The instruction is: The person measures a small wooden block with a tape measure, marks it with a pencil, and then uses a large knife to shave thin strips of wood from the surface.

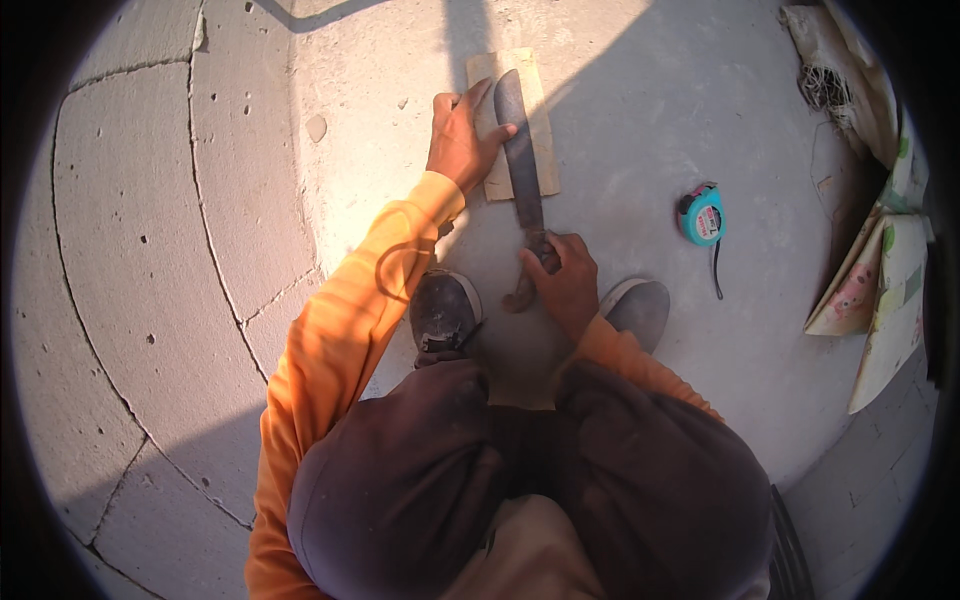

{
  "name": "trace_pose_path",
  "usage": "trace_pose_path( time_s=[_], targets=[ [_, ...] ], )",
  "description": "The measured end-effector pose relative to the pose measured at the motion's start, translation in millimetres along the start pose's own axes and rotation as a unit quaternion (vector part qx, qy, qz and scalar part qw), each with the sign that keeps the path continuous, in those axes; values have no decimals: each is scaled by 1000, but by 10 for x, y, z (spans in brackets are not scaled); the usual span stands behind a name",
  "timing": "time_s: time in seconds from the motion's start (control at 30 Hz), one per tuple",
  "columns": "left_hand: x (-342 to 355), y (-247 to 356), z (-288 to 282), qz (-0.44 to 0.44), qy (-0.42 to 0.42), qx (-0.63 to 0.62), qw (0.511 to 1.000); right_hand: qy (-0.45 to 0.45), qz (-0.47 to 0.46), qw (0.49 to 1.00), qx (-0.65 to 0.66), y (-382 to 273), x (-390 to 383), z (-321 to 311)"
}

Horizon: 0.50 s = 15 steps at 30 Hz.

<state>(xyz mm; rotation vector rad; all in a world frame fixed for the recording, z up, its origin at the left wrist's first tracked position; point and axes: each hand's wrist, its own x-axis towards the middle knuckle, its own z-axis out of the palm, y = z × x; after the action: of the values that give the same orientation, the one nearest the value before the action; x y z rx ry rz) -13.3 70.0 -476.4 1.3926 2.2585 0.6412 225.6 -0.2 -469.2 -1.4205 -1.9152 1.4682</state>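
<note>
A machete with a dark, worn blade and a curved handle lies lengthwise ahead of me, tip pointing away. Under its blade is a flat tan board, whose material I cannot make out. My right hand is wrapped round the handle, between my shoes. At the board's left side, my left hand has its fingers apart. Its thumb reaches across to the blade, while the forefinger stretches along the board's far left part; the other fingers are mostly hidden.
A turquoise tape measure with a black strap lies on the concrete floor to the right. Crumpled sacks stand at the far right. Pale blocks with dark joints run along the left. My shoes flank the handle.
</note>
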Motion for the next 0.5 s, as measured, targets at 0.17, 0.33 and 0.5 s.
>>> trace_pose_path(
  time_s=[0.17,0.33,0.5],
  targets=[
    [-2,13,-36,-15,-12,11,1000,-1,18,1000,2,-1,-9,17],
    [-11,14,-41,0,-7,8,1000,-5,13,1000,5,-8,0,3],
    [-14,15,-29,2,-5,13,1000,-2,8,1000,7,8,0,3]
  ],
)
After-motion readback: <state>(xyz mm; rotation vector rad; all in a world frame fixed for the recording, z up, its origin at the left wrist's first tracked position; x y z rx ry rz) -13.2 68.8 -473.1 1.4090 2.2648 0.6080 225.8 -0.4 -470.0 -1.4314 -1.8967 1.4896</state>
